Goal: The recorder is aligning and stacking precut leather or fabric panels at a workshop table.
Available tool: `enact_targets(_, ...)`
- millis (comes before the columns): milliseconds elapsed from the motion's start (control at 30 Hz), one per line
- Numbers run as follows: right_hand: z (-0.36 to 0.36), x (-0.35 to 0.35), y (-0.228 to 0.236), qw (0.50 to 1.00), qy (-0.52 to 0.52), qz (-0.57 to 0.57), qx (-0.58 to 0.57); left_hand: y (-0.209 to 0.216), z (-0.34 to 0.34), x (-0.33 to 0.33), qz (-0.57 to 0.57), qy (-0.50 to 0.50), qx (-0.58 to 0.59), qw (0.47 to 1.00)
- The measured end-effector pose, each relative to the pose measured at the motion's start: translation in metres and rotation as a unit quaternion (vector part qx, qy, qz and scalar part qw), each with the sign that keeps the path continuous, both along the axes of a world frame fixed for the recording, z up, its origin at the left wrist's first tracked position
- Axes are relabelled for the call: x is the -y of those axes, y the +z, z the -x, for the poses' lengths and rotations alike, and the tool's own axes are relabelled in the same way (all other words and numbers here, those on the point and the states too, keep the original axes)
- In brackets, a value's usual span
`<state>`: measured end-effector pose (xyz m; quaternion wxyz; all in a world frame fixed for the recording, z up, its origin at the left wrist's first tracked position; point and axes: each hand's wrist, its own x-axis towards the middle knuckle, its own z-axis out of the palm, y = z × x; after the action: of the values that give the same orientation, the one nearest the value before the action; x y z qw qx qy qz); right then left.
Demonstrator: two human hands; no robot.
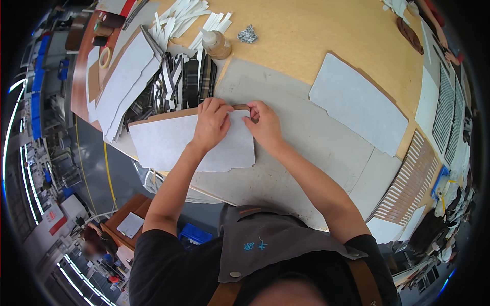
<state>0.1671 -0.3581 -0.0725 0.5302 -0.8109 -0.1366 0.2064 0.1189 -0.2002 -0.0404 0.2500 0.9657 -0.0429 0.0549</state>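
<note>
A pale grey sheet lies flat on a brown backing board in front of me. My left hand presses down on the sheet's far edge, fingers curled. My right hand pinches the same far edge at the sheet's right corner, where a thin dark strip runs along the edge. Both hands touch the sheet close together. Whether the strip is stuck to the sheet or loose I cannot tell.
Dark and striped strips fan out behind the sheet. White strips, a brown glue bottle and a tape roll lie farther back. Another grey sheet sits right. Slotted brown boards line the right edge.
</note>
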Motion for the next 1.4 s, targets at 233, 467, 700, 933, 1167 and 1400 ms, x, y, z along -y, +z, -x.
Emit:
enact_targets(233,0.005,0.001,0.008,0.987,0.084,0.057,0.126,0.010,-0.001,-0.004,0.015,-0.022,-0.010,1.000)
enact_targets(467,0.022,0.017,0.034,0.993,0.092,-0.065,0.047,0.048,0.000,-0.101,-0.011,-0.092,-0.172,0.981)
enact_targets(700,0.000,0.134,0.018,0.960,-0.148,-0.148,-0.184,0.073,0.000,-0.130,-0.066,0.040,-0.420,0.904)
enact_targets(933,-0.043,0.344,0.014,0.924,-0.338,-0.056,-0.173,0.047,-0.104,0.045,0.241,0.054,-0.392,0.886)
enact_targets(1167,-0.108,0.436,0.012,0.921,-0.370,0.035,-0.120,-0.027,-0.201,0.143,0.416,0.014,-0.309,0.855)
enact_targets(1400,-0.132,0.455,-0.031,0.897,-0.354,0.258,-0.055,-0.058,-0.222,0.163,0.273,0.100,-0.304,0.907)
